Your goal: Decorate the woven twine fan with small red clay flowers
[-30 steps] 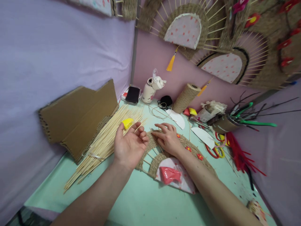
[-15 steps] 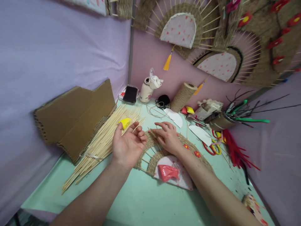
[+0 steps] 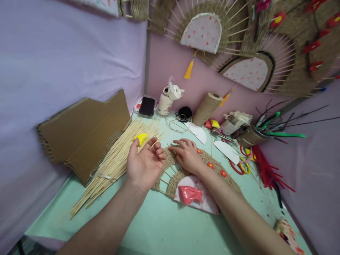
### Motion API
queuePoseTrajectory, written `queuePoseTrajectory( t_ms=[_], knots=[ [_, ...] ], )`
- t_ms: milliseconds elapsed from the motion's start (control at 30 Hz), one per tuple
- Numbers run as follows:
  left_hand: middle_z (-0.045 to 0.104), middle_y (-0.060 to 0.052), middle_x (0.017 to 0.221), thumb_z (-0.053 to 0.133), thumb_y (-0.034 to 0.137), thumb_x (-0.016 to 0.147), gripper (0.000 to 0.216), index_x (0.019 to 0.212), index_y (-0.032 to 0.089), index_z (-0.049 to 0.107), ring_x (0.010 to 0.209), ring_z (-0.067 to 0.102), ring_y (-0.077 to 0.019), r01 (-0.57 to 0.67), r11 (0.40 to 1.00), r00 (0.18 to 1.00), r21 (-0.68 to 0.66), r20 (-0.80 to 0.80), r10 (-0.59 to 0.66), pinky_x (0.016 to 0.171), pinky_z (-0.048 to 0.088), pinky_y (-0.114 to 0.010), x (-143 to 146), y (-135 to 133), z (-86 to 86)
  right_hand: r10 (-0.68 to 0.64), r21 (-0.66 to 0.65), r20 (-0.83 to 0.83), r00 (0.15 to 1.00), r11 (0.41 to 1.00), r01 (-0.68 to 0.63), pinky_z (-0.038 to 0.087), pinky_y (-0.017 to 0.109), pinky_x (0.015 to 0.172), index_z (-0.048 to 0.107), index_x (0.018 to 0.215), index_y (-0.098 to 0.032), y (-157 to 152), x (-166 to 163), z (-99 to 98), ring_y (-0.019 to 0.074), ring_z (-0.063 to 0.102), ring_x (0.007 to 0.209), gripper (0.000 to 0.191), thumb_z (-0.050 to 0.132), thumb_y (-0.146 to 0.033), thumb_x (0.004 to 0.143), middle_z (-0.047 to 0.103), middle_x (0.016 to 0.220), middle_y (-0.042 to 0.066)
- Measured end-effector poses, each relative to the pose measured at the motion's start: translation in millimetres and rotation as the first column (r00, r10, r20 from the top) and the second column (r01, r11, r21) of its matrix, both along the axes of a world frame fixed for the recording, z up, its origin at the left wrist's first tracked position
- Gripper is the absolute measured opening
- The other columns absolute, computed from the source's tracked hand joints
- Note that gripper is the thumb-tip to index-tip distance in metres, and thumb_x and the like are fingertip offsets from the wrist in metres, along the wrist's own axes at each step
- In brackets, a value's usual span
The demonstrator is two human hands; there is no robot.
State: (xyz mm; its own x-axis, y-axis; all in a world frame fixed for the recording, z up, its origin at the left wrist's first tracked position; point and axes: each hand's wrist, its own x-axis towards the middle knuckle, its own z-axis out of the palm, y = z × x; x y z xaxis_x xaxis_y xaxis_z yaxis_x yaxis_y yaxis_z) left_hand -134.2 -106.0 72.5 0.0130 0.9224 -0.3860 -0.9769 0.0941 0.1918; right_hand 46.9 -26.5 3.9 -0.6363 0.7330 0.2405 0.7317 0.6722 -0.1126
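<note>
My left hand (image 3: pixel 145 161) lies palm up at the left edge of a woven jute fan (image 3: pixel 183 170), with the fingers curled loosely and a thin jute strand across the fingertips. My right hand (image 3: pixel 187 155) rests palm down on the fan's upper rim, fingers pressed to the weave close to the left hand's fingertips. The fan has small red flowers (image 3: pixel 211 165) and a red bag (image 3: pixel 190 194) lying on its pale centre. A yellow piece (image 3: pixel 141 138) lies on the bundle of bamboo sticks (image 3: pixel 117 161) just beyond my left thumb.
Cardboard (image 3: pixel 85 132) leans on the left wall. At the back stand a phone (image 3: pixel 148 106), a white cup (image 3: pixel 167 101), a jute spool (image 3: pixel 207 109) and a pot of tools (image 3: pixel 255 136). Red-handled scissors (image 3: pixel 239 166) and red strips (image 3: pixel 268 171) lie at the right. Finished fans (image 3: pixel 204 32) hang on the wall.
My right hand has drawn its fingers in a little and slid slightly left along the fan's rim. The left hand has stayed in place.
</note>
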Motion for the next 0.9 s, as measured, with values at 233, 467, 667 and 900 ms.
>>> queuePoseTrajectory(
  t_ms=[233,467,667,900],
  knots=[
    [0.049,-0.004,0.071,0.040,0.040,0.093,0.035,0.086,0.012,0.059,0.058,0.047,-0.0119,0.003,1.000,1.000,0.003,0.002,-0.003,0.050,0.043,-0.022,0,1,-0.6,-0.013,0.010,-0.017,1.000,1.000,0.013,0.033,0.049,0.100,0.064,0.124,-0.028,1,0,1.4,0.0297,0.042,0.123,0.043,0.050,-0.011,0.087,0.059,0.136,0.006],
    [0.049,-0.003,0.071,0.040,0.038,0.093,0.034,0.086,0.010,0.059,0.058,0.046,-0.0113,0.005,1.000,1.000,0.012,-0.014,-0.005,0.051,0.043,-0.021,0,1,-0.5,-0.003,0.001,-0.027,1.000,1.000,0.003,0.034,0.050,0.099,0.068,0.117,-0.030,-2,-1,4.2,0.0296,0.044,0.122,0.040,0.052,-0.012,0.086,0.060,0.135,0.005],
    [0.048,-0.003,0.071,0.039,0.037,0.093,0.033,0.086,0.011,0.059,0.058,0.046,-0.0108,0.018,1.000,0.998,0.014,-0.064,-0.017,0.052,0.042,-0.021,1,1,0.9,-0.046,0.031,-0.090,0.995,0.998,0.049,0.033,0.050,0.102,0.063,0.125,-0.027,-6,8,19.8,0.0291,0.042,0.124,0.044,0.049,-0.011,0.086,0.056,0.139,0.006],
    [0.059,-0.003,0.089,0.063,0.032,0.082,0.018,0.095,0.019,0.061,0.084,0.056,-0.0159,0.325,0.928,0.437,0.180,-0.899,0.022,0.078,0.046,-0.029,19,-16,-2.2,-0.155,0.108,-0.367,0.917,0.972,0.208,0.036,0.053,0.103,0.065,0.118,-0.028,-57,45,67.7,0.0276,0.049,0.119,0.033,0.046,-0.017,0.093,0.062,0.129,0.006]
  ],
)
